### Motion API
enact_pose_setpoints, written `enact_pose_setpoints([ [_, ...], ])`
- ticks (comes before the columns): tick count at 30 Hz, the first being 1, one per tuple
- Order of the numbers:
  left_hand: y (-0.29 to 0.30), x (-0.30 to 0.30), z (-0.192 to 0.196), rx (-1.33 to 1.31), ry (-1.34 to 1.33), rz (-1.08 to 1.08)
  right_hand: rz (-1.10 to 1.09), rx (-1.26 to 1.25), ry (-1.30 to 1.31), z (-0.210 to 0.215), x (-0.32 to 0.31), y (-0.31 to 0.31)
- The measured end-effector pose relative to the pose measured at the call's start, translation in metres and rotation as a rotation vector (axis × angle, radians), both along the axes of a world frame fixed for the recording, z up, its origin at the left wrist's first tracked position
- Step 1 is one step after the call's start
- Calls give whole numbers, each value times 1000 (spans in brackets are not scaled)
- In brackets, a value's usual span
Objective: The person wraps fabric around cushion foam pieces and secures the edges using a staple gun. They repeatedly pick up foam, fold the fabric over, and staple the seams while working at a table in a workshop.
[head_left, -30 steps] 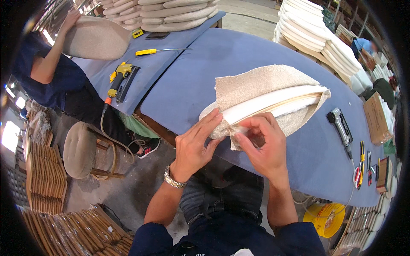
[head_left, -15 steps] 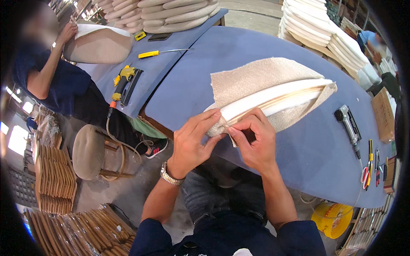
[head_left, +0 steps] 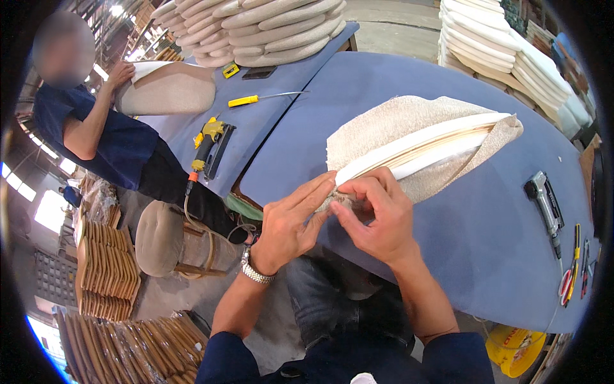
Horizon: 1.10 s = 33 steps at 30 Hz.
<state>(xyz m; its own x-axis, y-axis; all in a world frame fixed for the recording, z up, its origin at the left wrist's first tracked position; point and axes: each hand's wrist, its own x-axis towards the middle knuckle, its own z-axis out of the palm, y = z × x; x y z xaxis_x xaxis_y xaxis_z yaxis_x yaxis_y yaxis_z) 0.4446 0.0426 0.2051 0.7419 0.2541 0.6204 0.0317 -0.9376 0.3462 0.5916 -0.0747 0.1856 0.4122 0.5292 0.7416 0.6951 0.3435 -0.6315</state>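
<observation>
The left hand (head_left: 291, 224) is closed on the near end of a white-padded panel (head_left: 419, 137); the right hand (head_left: 380, 221) pinches its beige cloth (head_left: 387, 125), thumb and fingers barely parted. They hide that corner, beside the blue surface's (head_left: 460, 256) edge. Rightward lies a silver staple gun (head_left: 545, 205); farther, leftward, a yellow-black staple gun (head_left: 210, 147), a screwdriver (head_left: 244, 101), and stacked cushions (head_left: 275, 32).
</observation>
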Motion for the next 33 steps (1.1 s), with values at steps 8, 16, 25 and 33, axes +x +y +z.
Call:
enact_pose_setpoints([
  [8,2,-2,-15,-248,-120,-50,-69,-55,-105,2,-8,2],
  [16,-1,5,-25,-421,-242,13,-20,-186,-183,13,1,0],
  [25,11,1,-9,-127,-76,4,15,-64,-114,-3,5,12],
  [33,14,-2,-10,-240,-88,-60,-44,-3,-177,-2,3,15],
])
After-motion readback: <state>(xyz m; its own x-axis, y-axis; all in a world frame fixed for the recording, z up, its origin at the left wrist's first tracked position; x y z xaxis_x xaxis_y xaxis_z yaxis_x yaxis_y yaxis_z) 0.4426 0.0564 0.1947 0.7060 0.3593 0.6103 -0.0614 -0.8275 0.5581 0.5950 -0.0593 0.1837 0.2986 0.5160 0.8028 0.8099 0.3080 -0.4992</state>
